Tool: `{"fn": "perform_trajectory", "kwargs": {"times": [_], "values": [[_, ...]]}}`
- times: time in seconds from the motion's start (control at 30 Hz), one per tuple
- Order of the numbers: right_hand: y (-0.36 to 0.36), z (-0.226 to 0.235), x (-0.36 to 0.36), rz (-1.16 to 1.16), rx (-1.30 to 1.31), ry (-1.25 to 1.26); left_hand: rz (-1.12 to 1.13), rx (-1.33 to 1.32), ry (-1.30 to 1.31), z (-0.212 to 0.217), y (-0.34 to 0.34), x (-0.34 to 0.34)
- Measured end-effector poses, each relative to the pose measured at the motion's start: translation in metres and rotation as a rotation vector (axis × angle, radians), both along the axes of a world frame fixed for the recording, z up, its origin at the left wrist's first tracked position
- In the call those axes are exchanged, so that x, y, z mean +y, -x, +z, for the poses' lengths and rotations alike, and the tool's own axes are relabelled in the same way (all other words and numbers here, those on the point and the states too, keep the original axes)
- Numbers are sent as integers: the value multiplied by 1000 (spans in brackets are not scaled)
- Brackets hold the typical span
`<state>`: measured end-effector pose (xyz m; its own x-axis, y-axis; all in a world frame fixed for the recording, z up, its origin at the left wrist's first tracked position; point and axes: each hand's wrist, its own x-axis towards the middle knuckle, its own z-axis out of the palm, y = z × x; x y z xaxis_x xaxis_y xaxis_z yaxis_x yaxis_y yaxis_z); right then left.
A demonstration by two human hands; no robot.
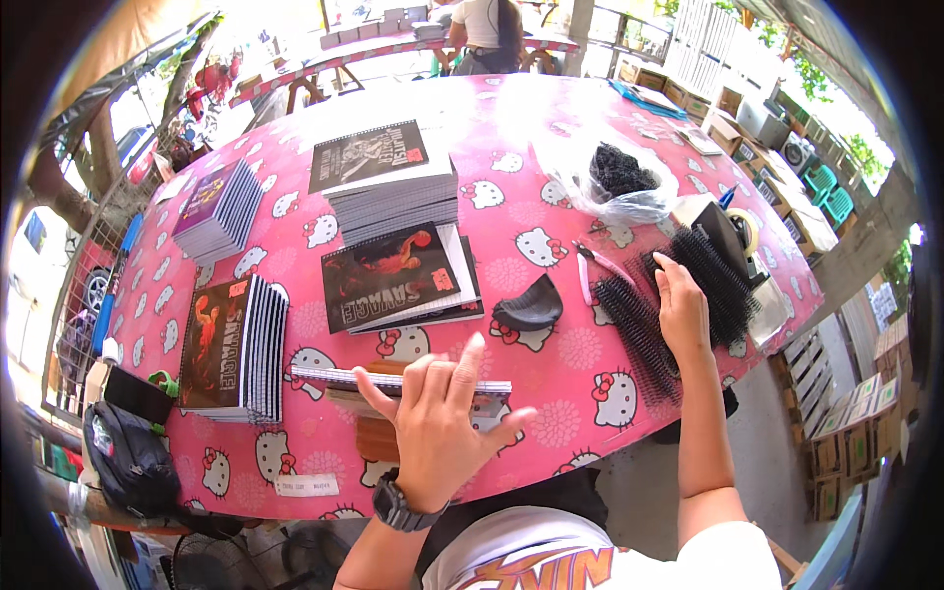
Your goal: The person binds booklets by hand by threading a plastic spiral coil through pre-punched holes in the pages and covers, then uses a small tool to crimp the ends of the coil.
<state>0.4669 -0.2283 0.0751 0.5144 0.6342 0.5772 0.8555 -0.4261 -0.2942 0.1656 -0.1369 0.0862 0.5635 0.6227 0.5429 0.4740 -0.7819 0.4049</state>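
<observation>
My left hand [438,413], with a black watch on the wrist, is spread over a narrow notebook [334,377] near the front edge of the table; its thumb and fingers are apart. Part of that notebook is hidden under the palm. My right hand [680,305] is at the black plastic spiral binding coils [708,270], its fingertips pinched at the bundle's left side. A second bundle of binding coils [634,329] lies just left of my right wrist. Pink-handled pliers [587,270] rest beside it, and a curved black piece [529,307] lies further left.
Several notebook stacks [393,202] stand on the pink patterned tablecloth [551,433], with a dark-covered stack [231,344] at left. A clear plastic bag [629,202] holds black material. A tape dispenser [733,231] sits at right. A person [487,34] is at the far table.
</observation>
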Motion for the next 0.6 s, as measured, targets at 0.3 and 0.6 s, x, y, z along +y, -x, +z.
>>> {"fn": "perform_trajectory", "kwargs": {"times": [0.3, 0.6], "values": [[131, 42, -2, 830, 581, 51, 53, -53, -143, -16, -14, 0], [126, 39, 11, 850, 486, 27, 30, -83, -131, -16, -10, 1]]}}
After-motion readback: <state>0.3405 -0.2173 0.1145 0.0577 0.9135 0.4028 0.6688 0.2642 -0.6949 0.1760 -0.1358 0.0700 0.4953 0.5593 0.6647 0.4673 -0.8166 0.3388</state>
